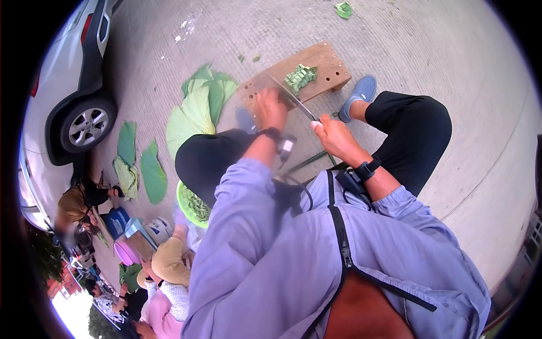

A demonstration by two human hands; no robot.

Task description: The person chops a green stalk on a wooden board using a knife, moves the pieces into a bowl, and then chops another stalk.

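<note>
My right hand [339, 138] grips the handle of a knife [294, 99], whose blade slants up and left across a low wooden bench [320, 59]. A small pile of cut green leaf strips [301, 78] lies on the bench, to the right of the blade. My left hand [271, 107] is at the bench's left end, close beside the blade. Its fingers are bent and smeared by motion, so I cannot tell whether they hold anything. Both wrists wear dark straps with small devices.
Large green leaves [195, 113] lie on the concrete left of the bench, with more leaves [152, 172] farther left. A bright green basin [192, 204] of cut greens stands by my left knee. A parked car [68, 85], buckets [158, 230] and several seated people are to the left.
</note>
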